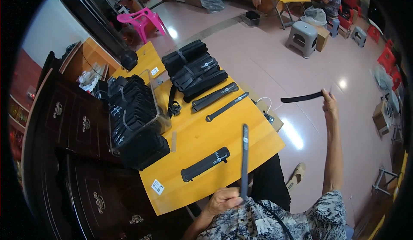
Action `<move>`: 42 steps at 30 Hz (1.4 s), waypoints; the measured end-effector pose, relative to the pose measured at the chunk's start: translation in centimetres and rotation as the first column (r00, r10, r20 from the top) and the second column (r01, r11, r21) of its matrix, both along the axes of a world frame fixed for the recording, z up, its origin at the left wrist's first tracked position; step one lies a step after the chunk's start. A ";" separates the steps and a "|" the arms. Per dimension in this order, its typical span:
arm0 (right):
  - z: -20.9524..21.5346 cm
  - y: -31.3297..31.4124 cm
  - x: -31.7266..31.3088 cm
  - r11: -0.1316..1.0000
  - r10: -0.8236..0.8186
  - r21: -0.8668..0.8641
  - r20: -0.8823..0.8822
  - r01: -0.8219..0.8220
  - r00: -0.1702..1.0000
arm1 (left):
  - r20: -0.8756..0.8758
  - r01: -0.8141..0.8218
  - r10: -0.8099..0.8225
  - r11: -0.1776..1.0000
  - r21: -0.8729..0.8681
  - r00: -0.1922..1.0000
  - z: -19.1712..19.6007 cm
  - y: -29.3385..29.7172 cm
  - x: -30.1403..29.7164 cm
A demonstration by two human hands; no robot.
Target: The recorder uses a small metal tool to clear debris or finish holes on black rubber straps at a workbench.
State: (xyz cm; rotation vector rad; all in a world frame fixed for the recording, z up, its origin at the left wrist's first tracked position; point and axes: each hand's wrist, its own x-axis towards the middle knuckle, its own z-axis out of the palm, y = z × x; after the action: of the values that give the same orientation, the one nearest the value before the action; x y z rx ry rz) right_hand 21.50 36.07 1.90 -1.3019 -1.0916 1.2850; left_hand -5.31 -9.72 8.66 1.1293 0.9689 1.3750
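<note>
One grey strap (245, 158) by the worktop (206, 136), one black strap (302, 98) off to its right.
The left hand (224, 200) closes on the grey end, the right hand (330, 104) pinches the black end; both straps look light and flexible, best gripped at an end.

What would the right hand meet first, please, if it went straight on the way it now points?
Nothing close: beyond the right hand, the way over the floor looks free, perhaps as far as the cardboard box beside the grey stool; height is unclear.
</note>
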 end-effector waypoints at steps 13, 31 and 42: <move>3.0 -10.5 3.0 0.999 -0.010 0.033 0.221 0.003 0.975 | -0.130 -0.519 0.508 0.851 -0.082 0.852 -2.7 -3.1 -5.4; 12.3 -20.3 -5.4 0.912 0.252 0.315 0.072 -0.262 0.965 | -0.035 -0.647 0.652 0.743 -0.170 0.758 -5.2 -10.7 -9.9; 8.0 -20.2 -17.2 0.418 -0.268 0.783 0.591 -0.461 0.761 | 0.198 -0.596 0.616 0.788 -0.158 0.762 -5.7 -8.8 -6.8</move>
State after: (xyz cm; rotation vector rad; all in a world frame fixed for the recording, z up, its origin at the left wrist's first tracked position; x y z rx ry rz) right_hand 4.35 15.86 9.92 -0.7424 -2.0213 0.0358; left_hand -12.07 -18.54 2.98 0.5632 1.2626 1.9169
